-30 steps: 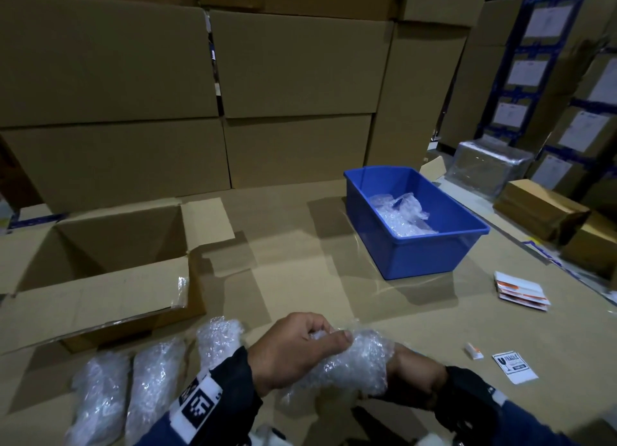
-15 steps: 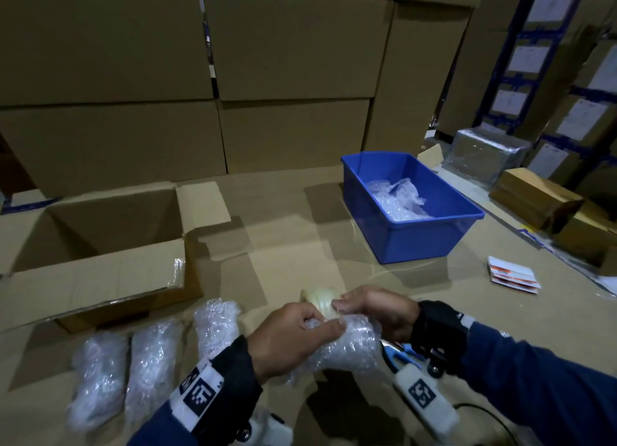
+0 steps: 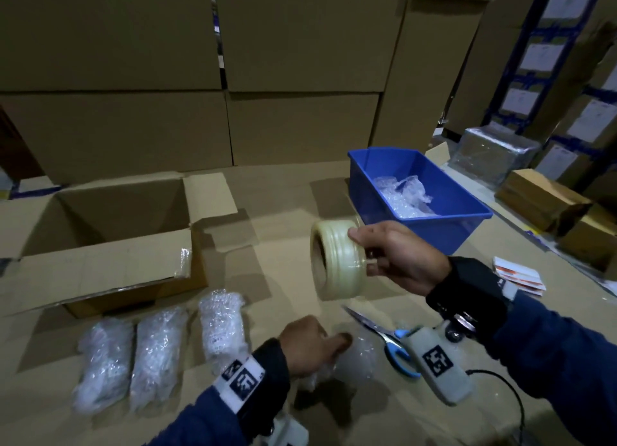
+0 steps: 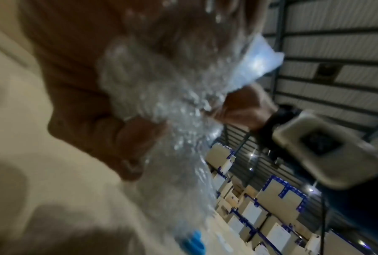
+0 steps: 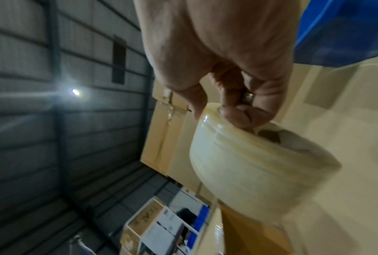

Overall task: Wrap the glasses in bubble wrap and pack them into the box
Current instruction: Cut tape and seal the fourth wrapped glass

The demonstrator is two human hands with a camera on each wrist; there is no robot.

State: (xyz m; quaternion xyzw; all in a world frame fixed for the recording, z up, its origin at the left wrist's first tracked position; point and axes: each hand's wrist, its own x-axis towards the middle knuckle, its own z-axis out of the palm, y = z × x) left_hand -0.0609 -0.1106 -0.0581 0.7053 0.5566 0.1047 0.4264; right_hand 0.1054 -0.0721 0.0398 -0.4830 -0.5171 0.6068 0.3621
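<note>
My left hand [image 3: 312,345] grips a glass wrapped in bubble wrap [image 3: 354,359] low at the table's front; the left wrist view shows the curled fingers [image 4: 127,131] around the wrapped glass [image 4: 162,96]. My right hand [image 3: 394,255] holds a roll of clear packing tape [image 3: 337,260] raised above it, fingers hooked through the core; the tape roll [image 5: 255,165] hangs from that hand [image 5: 231,96] in the right wrist view. Three wrapped glasses [image 3: 157,355] lie side by side at the front left. The open cardboard box [image 3: 100,242] stands behind them.
A blue plastic bin [image 3: 444,225] with loose bubble wrap [image 3: 402,195] sits at the right back. Blue-handled scissors [image 3: 387,342] lie under my right wrist. Small card packets [image 3: 519,275] lie at the right. Stacked cartons [image 3: 300,65] wall the far side.
My right hand has left the bundle and lifted the tape roll up and to the right. My left hand has lowered the wrapped glass toward the table.
</note>
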